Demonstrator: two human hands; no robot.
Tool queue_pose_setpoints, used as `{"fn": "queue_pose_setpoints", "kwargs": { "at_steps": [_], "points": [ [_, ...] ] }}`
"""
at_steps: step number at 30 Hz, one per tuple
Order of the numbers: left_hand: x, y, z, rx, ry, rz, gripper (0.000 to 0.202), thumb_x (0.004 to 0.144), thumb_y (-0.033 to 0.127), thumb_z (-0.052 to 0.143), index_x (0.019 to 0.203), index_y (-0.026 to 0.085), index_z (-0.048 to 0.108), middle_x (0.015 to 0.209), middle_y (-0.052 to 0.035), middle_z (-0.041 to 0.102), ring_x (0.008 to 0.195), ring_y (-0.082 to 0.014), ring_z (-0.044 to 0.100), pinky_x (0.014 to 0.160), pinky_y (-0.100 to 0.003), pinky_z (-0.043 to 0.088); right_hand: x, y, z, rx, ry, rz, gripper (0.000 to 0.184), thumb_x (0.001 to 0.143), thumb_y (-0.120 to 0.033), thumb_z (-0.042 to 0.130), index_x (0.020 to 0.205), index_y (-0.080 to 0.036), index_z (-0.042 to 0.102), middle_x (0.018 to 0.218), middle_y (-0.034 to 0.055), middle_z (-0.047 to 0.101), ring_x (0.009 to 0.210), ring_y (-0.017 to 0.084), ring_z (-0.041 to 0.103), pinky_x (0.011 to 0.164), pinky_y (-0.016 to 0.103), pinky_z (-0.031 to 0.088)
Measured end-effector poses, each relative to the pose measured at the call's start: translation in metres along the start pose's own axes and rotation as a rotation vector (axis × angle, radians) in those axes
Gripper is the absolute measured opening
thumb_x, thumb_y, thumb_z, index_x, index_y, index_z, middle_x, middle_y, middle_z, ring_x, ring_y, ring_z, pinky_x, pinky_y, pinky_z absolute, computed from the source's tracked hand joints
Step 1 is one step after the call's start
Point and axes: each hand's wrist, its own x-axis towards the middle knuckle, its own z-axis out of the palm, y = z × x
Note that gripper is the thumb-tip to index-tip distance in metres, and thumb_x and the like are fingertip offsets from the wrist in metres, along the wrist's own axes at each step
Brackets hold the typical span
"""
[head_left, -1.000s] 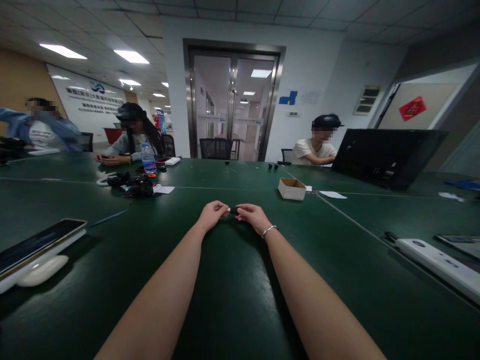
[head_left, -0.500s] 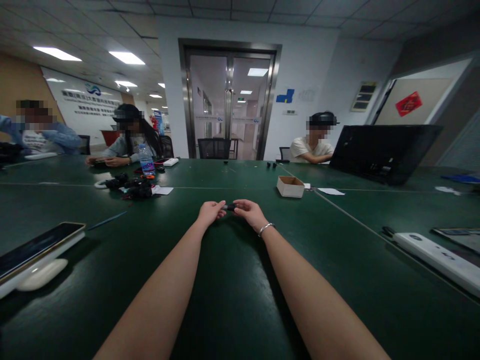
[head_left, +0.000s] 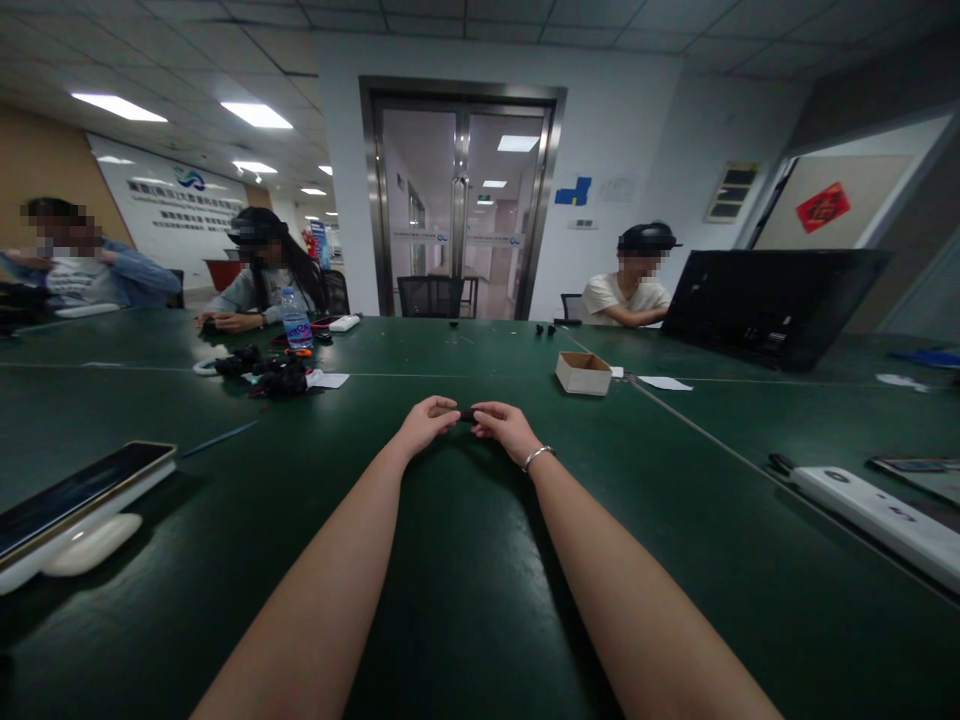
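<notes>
Between my two hands, just above the green table (head_left: 465,560), is a small black object (head_left: 467,415), too small and too covered by fingers to name. My right hand (head_left: 511,431), with a silver bangle (head_left: 538,456) at its wrist, is closed on the object's right end. The fingertips of my left hand (head_left: 424,426) are pinched together at the left end. Part of the black surface shows in the narrow gap between the hands.
An open cardboard box (head_left: 583,374) stands ahead to the right. Tangled black items (head_left: 276,376) and a water bottle (head_left: 295,320) lie ahead left. A phone (head_left: 90,500) is near left, a white power strip (head_left: 877,510) near right. Several people sit across the table.
A greyish part that showed at my left fingertips is now out of sight; only black shows. My left fingers have shifted slightly about the object. The view has turned a little left.
</notes>
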Motion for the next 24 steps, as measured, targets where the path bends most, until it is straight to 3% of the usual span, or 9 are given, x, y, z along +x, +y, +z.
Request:
{"fn": "queue_pose_setpoints", "kwargs": {
  "at_steps": [2,8,18,21,24],
  "points": [
    [0.000,0.000,0.000,0.025,-0.019,-0.040,0.034,0.071,0.038,0.067,0.091,0.013,0.059,0.084,-0.0084,0.067,0.070,-0.0154,0.063,0.060,-0.025,0.043,0.000,0.000,0.000,-0.002,-0.006,0.000,0.018,0.072,-0.012,0.066,0.090,-0.012,0.064,0.070,0.0028,0.065,0.059,0.009,0.062,0.057,0.020,0.051],
    [0.006,-0.007,0.001,0.145,-0.009,-0.020,0.031,0.075,0.042,0.061,0.071,0.012,0.059,0.061,-0.0042,0.062,0.053,-0.0114,0.056,0.053,-0.024,0.041,-0.001,0.002,-0.002,-0.006,-0.041,-0.019,0.024,0.067,-0.014,0.071,0.090,-0.012,0.064,0.072,0.0022,0.065,0.060,0.009,0.062,0.060,0.021,0.052],
    [0.010,-0.005,0.001,0.223,0.033,-0.088,0.040,0.076,0.050,0.055,0.063,0.012,0.059,0.051,-0.0004,0.053,0.044,-0.0094,0.046,0.046,-0.023,0.035,0.001,0.002,0.001,-0.074,-0.043,-0.130,0.033,0.060,-0.019,0.075,0.091,-0.016,0.066,0.080,0.0014,0.063,0.071,0.012,0.061,0.073,0.030,0.053],
    [0.007,-0.003,0.001,0.176,0.028,-0.070,0.037,0.078,0.046,0.055,0.067,0.011,0.059,0.055,-0.0016,0.055,0.048,-0.0098,0.049,0.047,-0.022,0.036,0.001,0.001,0.000,-0.076,-0.045,-0.137,0.034,0.060,-0.021,0.075,0.092,-0.016,0.067,0.083,0.0021,0.064,0.071,0.012,0.061,0.074,0.030,0.052],
    [0.003,0.001,0.001,0.067,-0.041,0.014,0.029,0.071,0.037,0.067,0.085,0.012,0.060,0.078,-0.0050,0.063,0.065,-0.0118,0.057,0.054,-0.020,0.041,0.002,0.003,-0.004,-0.060,-0.035,-0.093,0.033,0.062,-0.024,0.075,0.092,-0.015,0.066,0.076,0.0023,0.065,0.066,0.012,0.062,0.069,0.029,0.052]
  ]
}}
